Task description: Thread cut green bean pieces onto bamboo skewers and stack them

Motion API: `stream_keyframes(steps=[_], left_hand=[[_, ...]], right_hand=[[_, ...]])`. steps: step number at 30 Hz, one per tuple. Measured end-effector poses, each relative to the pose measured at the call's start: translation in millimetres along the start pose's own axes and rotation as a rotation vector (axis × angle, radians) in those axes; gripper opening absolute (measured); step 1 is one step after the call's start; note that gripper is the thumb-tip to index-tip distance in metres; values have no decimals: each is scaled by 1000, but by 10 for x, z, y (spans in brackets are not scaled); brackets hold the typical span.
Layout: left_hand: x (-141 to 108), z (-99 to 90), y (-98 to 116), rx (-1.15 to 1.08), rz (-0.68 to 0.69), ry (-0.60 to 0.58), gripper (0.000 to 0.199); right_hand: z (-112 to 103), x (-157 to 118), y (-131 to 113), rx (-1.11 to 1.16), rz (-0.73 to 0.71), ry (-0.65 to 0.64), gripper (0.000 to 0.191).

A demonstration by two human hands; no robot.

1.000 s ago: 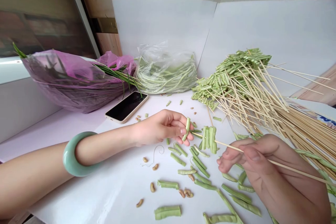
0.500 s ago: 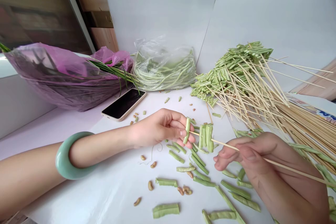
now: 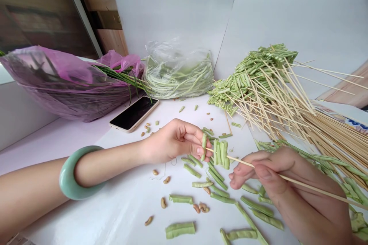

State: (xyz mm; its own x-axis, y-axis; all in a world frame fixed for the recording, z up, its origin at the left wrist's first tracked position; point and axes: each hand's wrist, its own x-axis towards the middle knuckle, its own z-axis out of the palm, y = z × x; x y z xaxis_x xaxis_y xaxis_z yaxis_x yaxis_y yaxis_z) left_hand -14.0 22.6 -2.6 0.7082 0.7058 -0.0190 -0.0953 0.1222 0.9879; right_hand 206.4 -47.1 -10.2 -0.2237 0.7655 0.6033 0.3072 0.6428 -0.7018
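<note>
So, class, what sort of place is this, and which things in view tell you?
Probably a small home or stall workspace for preparing vegetable skewers: a heap of skewered green beans, a clear bag of long beans, and cut bean pieces scattered over the white tabletop.

Open lane on the table [image 3: 115, 206] left of the loose beans [image 3: 180, 230]. Phone [image 3: 134, 114] and purple bag [image 3: 71, 84] block far left; skewers [image 3: 270, 103] block far right.
</note>
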Motion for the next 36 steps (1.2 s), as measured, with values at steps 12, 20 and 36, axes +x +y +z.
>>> stream_keyframes(steps=[12,20,36], left_hand=[[-55,24,-30,97,20,-1,7],[-103,61,8,362,86,-6,7],[-17,27,-4,-22,178,265,25]], right_hand=[[-16,-47,54,52,16,-138,16],[-3,-10,9,42,-17,-163,18],[-126,84,0,202,190,-2,24]])
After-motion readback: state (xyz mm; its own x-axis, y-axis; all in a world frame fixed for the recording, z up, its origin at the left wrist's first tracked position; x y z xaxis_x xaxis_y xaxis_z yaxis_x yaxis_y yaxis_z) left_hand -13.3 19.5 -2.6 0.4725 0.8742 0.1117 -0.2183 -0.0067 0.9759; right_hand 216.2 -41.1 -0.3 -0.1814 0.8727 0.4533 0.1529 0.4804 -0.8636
